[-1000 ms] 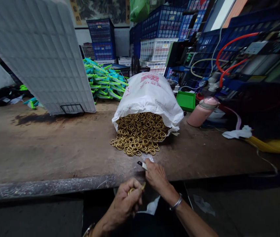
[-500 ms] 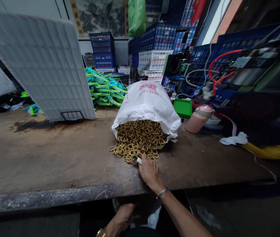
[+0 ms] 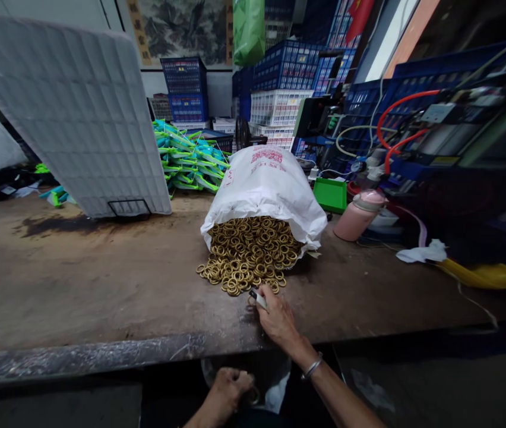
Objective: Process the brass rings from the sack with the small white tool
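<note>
A white sack (image 3: 264,181) lies on the table with its mouth toward me, and brass-coloured rings (image 3: 253,246) spill out of it. My right hand (image 3: 276,315), a bracelet on its wrist, is closed on a small white tool with a dark tip (image 3: 259,298) at the near edge of the rings. A single ring seems to hang by the tool's tip. Below the table edge, my left hand (image 3: 230,389) has its fingers curled together around something; a ring shape shows dimly beside them, too dark to be sure. Under the hands sits a dim container (image 3: 208,370).
A white ribbed panel (image 3: 101,131) stands at the left of the wooden table (image 3: 101,285). Behind are green and blue pieces (image 3: 190,160). To the right are a green tray (image 3: 330,195), a pink bottle (image 3: 357,217) and a yellow object (image 3: 484,274).
My right hand has drawn back from the rings, toward me and slightly right, with the tool. My left hand has moved slightly right and shows more of its fingers.
</note>
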Demonstrator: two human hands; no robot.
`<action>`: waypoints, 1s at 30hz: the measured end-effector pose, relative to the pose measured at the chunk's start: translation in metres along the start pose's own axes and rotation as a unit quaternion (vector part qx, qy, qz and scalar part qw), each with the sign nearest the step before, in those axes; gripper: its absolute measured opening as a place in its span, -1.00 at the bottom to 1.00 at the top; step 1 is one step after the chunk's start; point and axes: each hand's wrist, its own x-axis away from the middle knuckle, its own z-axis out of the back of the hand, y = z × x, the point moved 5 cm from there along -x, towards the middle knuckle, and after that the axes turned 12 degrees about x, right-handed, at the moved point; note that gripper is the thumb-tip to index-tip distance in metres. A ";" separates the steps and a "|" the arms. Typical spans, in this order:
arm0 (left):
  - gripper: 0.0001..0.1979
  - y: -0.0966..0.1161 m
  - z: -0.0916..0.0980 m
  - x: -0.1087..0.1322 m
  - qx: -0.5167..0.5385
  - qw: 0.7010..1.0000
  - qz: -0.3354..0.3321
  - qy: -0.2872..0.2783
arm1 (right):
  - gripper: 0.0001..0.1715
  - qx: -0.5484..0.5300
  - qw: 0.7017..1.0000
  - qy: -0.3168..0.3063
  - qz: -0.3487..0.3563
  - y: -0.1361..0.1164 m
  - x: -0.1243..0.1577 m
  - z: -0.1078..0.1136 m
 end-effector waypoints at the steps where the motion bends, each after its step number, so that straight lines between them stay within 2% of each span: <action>1: -0.68 0.006 -0.005 0.005 -0.003 1.000 0.004 -0.006 | -0.86 -0.026 1.000 0.002 0.009 0.000 0.003 0.001; 4: -0.72 0.031 -0.015 0.016 0.034 0.999 -0.016 -0.017 | -0.90 -0.098 0.994 0.005 0.040 -0.004 0.011 0.002; 6: -0.73 0.049 -0.015 0.017 0.057 0.997 -0.050 -0.005 | -0.92 -0.121 0.991 0.005 0.053 -0.006 0.016 0.001; 9: -0.74 0.064 -0.011 0.010 0.078 0.994 -0.072 0.021 | -0.93 -0.127 0.991 0.002 0.052 -0.008 0.020 -0.003; 14: -0.68 0.068 -0.011 0.002 0.085 0.990 -0.096 0.054 | -0.90 -0.140 0.990 -0.003 0.029 -0.004 0.022 -0.005; 19: -0.55 0.072 -0.007 0.005 0.140 0.976 -0.122 0.111 | -0.93 -0.161 0.986 -0.029 0.041 -0.009 0.028 0.001; 21: -0.54 0.075 -0.006 0.005 0.143 0.976 -0.123 0.106 | -0.95 -0.165 0.984 -0.041 0.056 -0.013 0.031 0.003; 26: -0.67 0.077 -0.008 0.003 0.122 0.985 -0.101 0.064 | -0.98 -0.198 0.975 -0.069 0.077 -0.022 0.036 0.007; 30: -0.65 0.079 -0.008 0.005 0.133 0.984 -0.092 0.074 | -0.83 -0.258 0.959 -0.107 0.042 -0.025 0.036 0.005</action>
